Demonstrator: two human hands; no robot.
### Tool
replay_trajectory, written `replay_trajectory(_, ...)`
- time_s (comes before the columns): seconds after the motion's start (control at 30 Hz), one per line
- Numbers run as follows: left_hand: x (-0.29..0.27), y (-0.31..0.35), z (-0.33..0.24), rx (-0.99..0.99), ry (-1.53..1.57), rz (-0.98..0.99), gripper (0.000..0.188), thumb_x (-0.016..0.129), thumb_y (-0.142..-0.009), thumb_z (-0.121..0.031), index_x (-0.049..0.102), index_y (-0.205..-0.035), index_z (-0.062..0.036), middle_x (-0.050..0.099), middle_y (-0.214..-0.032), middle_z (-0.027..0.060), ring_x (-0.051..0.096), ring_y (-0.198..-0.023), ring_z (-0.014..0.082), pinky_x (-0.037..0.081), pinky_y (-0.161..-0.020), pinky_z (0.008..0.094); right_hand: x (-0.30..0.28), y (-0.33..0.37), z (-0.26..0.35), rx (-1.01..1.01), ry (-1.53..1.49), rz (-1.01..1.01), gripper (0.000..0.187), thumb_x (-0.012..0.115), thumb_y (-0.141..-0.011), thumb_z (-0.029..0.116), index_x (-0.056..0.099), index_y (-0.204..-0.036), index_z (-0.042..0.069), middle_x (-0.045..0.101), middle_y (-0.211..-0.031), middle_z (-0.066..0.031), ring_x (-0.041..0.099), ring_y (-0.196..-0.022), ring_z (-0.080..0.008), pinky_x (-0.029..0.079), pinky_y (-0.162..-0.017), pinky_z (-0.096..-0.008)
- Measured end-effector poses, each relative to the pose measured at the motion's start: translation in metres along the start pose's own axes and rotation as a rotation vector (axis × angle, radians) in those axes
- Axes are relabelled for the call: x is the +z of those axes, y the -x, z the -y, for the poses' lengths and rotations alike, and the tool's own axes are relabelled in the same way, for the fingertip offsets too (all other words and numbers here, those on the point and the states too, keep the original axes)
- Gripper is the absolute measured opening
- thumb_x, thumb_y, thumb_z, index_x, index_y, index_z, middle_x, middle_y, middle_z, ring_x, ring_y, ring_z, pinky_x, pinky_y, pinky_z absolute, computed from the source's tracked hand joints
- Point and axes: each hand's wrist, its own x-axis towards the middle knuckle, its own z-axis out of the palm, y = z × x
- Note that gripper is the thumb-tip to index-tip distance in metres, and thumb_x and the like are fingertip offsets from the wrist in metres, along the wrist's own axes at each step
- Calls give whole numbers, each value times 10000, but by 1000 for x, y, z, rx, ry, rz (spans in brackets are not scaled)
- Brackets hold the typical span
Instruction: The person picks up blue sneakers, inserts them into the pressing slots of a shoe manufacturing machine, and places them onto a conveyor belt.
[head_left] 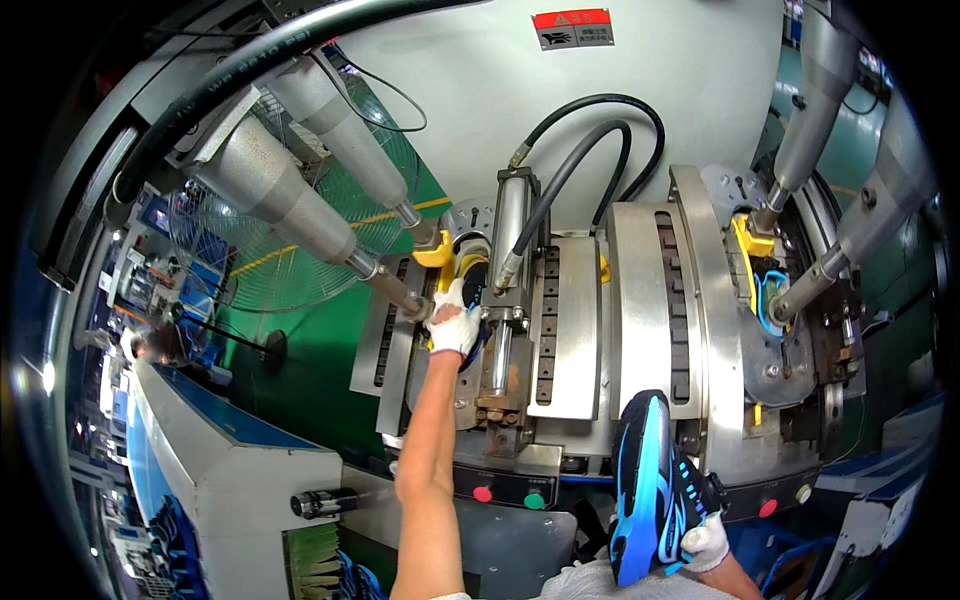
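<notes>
My left hand (pixel 453 322), in a white knit glove, reaches into the left press station. It is closed on a dark shoe (pixel 475 278) with blue and yellow parts, which sits between yellow pads (pixel 436 252) beside the upright cylinder; the hand hides much of it. At the lower right, my gloved right hand (pixel 706 545) grips a black and blue sports shoe (pixel 643 485). That shoe stands tilted on end, its bright blue sole turned to the left. In the right station, a blue-edged shoe part (pixel 771 300) lies beside a yellow pad (pixel 744 258), under the press rods.
Slanted grey press rods (pixel 330 235) crowd in close to my left hand. A hydraulic cylinder (pixel 515 230) with black hoses (pixel 612 130) stands mid-machine. Curved steel covers (pixel 650 300) separate the stations. Red (pixel 482 493) and green buttons (pixel 534 501) line the front. A wire fan guard (pixel 285 235) is at left.
</notes>
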Motion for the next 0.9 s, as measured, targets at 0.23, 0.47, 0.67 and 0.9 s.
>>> replay_trajectory(0.23, -80, 12, -7, -10, 81, -89, 650, 723, -829, -373, 509, -1393, -130, 567, -1345, 200, 572, -1238, 385, 450, -1024, 503, 2, -4, -1, 63, 234, -203, 684, 648, -767, 7, 468, -1423, -63, 664, -1202, -151, 684, -988, -237, 594, -893, -376)
replay_trajectory(0.47, -162, 206, 9, -11, 398, -371, 587, 802, -783, -165, 572, -1304, -23, 603, -1252, 190, 598, -1181, 341, 480, -1016, 415, 65, -82, -31, 112, 352, -285, 279, 732, -892, 145, 654, -1119, 6, 715, -967, -53, 700, -802, -130, 594, -716, -297)
replay_trajectory(0.67, -137, 407, 73, -295, 260, -250, 553, 820, -755, -180, 599, -1246, -52, 620, -1207, 163, 626, -1112, 339, 501, -965, 421, 167, -276, -98, 215, 277, 40, 181, 664, -938, 57, 646, -1115, 23, 720, -1017, -111, 719, -869, -240, 631, -751, -398)
replay_trajectory(0.9, -71, 566, 83, -825, 247, 14, 536, 801, -778, -266, 602, -1256, -128, 611, -1246, 148, 620, -1130, 359, 507, -933, 494, 69, -512, -134, -113, 1443, -296, 124, 699, -819, 77, 717, -938, 47, 697, -836, -112, 680, -746, -250, 552, -614, -392)
